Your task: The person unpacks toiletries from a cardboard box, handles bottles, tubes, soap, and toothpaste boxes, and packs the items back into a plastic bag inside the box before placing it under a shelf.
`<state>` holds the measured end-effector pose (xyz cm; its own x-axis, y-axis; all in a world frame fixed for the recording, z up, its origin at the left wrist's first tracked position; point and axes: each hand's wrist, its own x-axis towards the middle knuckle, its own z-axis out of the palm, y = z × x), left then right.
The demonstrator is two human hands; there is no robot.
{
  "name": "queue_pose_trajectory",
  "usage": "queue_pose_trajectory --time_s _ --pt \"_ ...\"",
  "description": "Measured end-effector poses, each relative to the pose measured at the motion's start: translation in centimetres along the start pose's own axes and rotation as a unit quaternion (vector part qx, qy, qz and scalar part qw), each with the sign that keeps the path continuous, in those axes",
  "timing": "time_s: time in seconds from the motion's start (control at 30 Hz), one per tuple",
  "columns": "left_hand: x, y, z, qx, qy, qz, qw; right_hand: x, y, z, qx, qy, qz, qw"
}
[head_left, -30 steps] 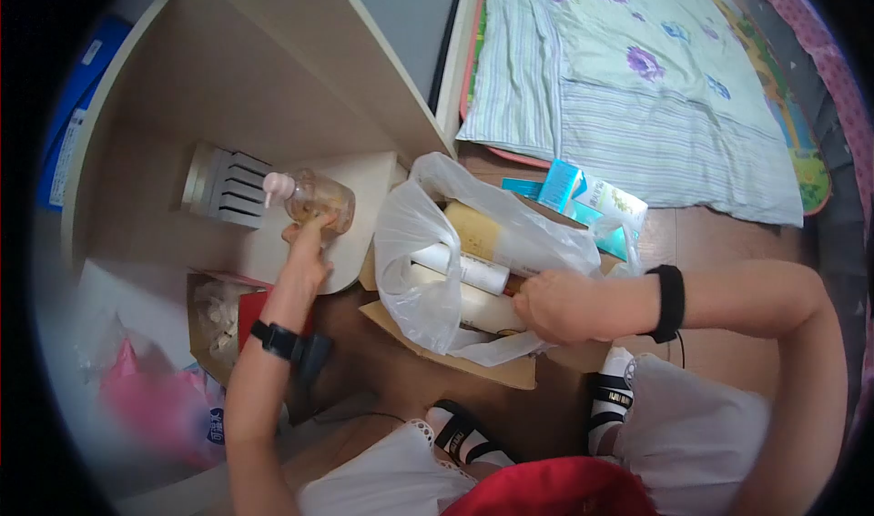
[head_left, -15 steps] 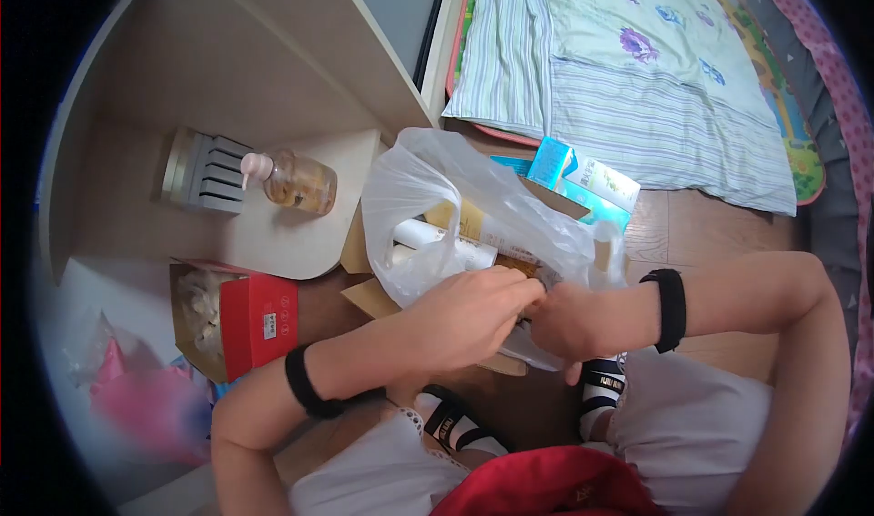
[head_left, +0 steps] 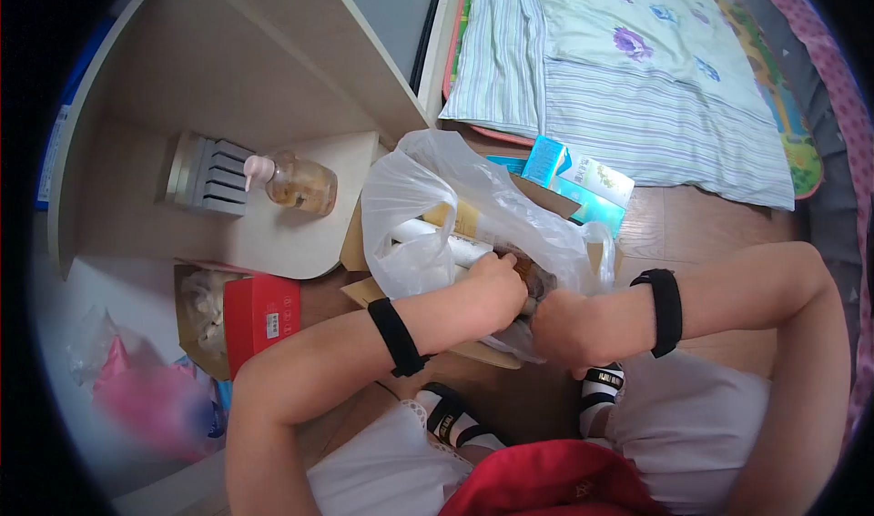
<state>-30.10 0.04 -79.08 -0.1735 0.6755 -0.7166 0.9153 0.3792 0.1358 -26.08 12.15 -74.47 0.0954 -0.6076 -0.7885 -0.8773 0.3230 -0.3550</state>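
A white translucent plastic bag [head_left: 510, 184] stands with its mouth spread inside a cardboard box [head_left: 364, 299]. In it lie a white cylindrical bottle or tube [head_left: 469, 250], a yellowish package [head_left: 464, 217] and a brown item in clear wrapping [head_left: 523, 266]. My left hand [head_left: 496, 293] reaches over the near side, fingers curled down beside the brown item; what they grip is hidden. My right hand [head_left: 566, 329] is closed in a fist at the bag's near right edge, close to the left fingers. Whatever it pinches cannot be made out.
A pump bottle [head_left: 305, 184] and a grey slotted holder [head_left: 218, 175] stand on the shelf [head_left: 264, 243] at left. Below is a red box [head_left: 264, 316] with bagged contents. A blue-white carton [head_left: 587, 188] lies behind the bag, near a floral bedspread [head_left: 628, 88].
My left hand has moved away from the right hand, slightly left and deeper over the bag, its forearm shifting right and up. My right hand stays almost in place, still closed.
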Motion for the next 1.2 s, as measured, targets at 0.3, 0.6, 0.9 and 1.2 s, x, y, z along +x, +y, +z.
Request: queue_pose_trajectory --time_s 0.3,0.6,0.9,1.2 --pt "4.2 0.5 1.5 -0.08 -0.058 0.009 0.995 -1.1 -1.7 2.3 -0.02 0.039 0.044 0.998" --pt "-2.9 -2.4 -2.1 -0.248 -0.01 0.102 0.963 -2.1 -1.4 3.9 -0.023 0.079 0.046 0.996" --pt "-12.9 -8.4 -0.8 -0.616 0.264 -0.053 0.74 -2.9 1.2 0.5 0.046 0.253 0.022 0.966" --pt "-13.7 -9.5 0.9 -0.46 0.309 -0.147 0.819 -0.6 1.0 0.3 0.08 0.227 0.054 0.969"
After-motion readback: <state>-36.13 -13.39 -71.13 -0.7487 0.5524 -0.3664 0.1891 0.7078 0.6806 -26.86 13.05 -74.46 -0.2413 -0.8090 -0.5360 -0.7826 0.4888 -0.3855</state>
